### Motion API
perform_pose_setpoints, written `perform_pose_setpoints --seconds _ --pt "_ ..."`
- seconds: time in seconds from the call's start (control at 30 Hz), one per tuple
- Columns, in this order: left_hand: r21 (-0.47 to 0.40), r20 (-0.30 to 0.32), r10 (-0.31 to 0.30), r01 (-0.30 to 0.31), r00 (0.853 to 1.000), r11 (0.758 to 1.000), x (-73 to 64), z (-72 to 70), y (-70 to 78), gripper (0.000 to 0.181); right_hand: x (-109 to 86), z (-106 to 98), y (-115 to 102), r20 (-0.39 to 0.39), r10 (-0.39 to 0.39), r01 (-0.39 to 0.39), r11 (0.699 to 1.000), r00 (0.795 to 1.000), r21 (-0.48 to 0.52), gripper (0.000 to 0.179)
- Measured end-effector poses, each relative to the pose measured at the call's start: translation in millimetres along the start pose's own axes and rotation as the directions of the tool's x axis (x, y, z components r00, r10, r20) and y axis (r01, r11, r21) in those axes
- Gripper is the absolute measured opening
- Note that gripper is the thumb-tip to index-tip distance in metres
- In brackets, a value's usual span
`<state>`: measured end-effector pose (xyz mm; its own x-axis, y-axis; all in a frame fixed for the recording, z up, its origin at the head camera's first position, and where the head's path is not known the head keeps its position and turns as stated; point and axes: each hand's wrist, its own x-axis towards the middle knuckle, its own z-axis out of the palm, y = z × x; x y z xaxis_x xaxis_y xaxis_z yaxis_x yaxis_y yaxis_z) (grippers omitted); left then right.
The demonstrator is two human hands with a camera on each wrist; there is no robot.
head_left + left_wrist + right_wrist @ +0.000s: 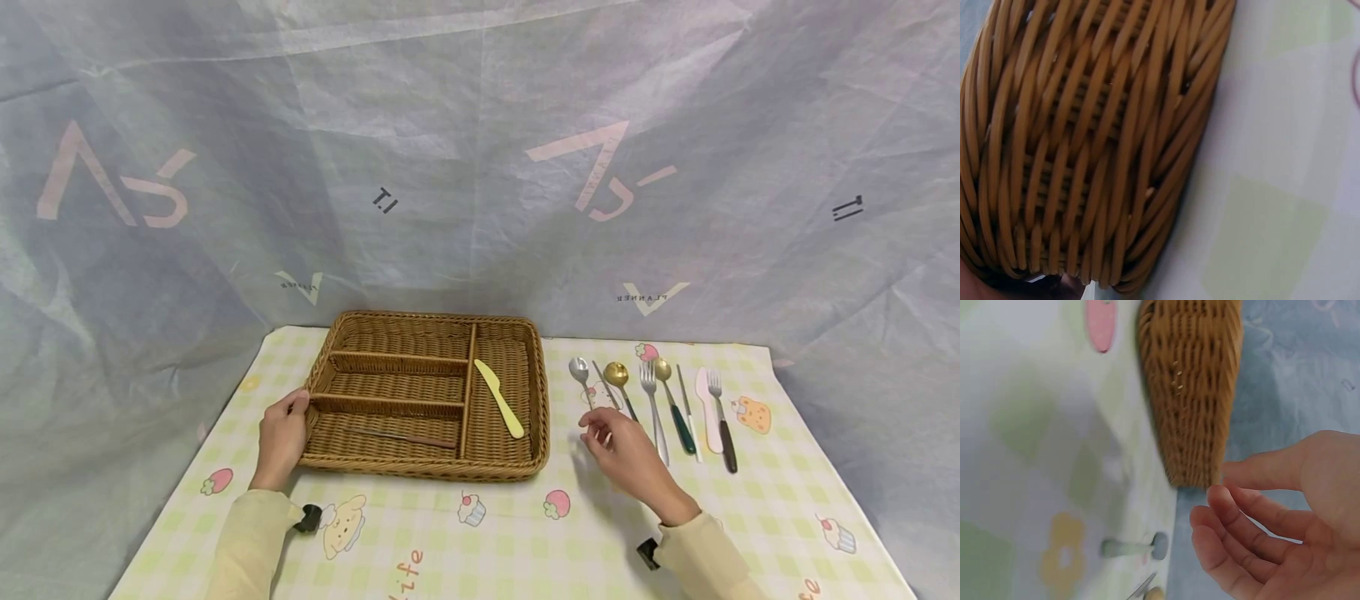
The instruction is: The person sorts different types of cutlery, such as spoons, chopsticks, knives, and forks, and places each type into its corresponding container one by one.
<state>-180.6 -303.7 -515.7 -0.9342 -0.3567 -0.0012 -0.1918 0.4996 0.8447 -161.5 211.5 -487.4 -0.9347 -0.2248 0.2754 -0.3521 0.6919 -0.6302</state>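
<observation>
A brown wicker cutlery tray with dividers sits on the table. My left hand grips its left rim; the left wrist view shows the woven side wall close up. A yellow knife lies in the tray's right compartment, and a slim brown-handled utensil in the front left one. My right hand hovers at the near end of a silver spoon, fingers loosely bent. In the right wrist view, nothing shows between thumb and fingertips.
Right of the spoon, in a row, lie a gold spoon, a silver fork, a green-handled gold spoon, a slim white-handled utensil, a pink knife and a dark-handled fork. A grey curtain hangs behind the table.
</observation>
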Motion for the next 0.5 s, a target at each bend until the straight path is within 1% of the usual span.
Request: perform_pose_setpoints --seconds 0.1,0.3,0.4,0.5 --pt "0.004 -0.001 -0.001 0.001 1.0 1.0 -0.1 -0.3 -1.1 0.06 -7.3 -0.8 6.5 -0.001 0.016 -0.016 1.0 1.0 0.003 0.015" --pt "-0.005 0.017 -0.018 0.019 1.0 1.0 0.7 0.1 -0.7 0.06 -21.7 -4.7 18.3 -0.042 0.034 -0.035 0.999 0.999 -0.006 0.015" --pt "-0.008 0.014 -0.02 0.02 1.0 1.0 0.3 -0.2 0.8 0.06 -26.7 -7.6 23.5 -0.044 0.06 -0.061 0.998 0.997 -0.009 0.014" --pt "-0.007 0.024 -0.024 0.024 0.999 1.0 0.7 -0.5 0.8 0.061 -31.8 -10.7 27.4 -0.028 0.105 -0.105 0.994 0.994 -0.008 0.012"
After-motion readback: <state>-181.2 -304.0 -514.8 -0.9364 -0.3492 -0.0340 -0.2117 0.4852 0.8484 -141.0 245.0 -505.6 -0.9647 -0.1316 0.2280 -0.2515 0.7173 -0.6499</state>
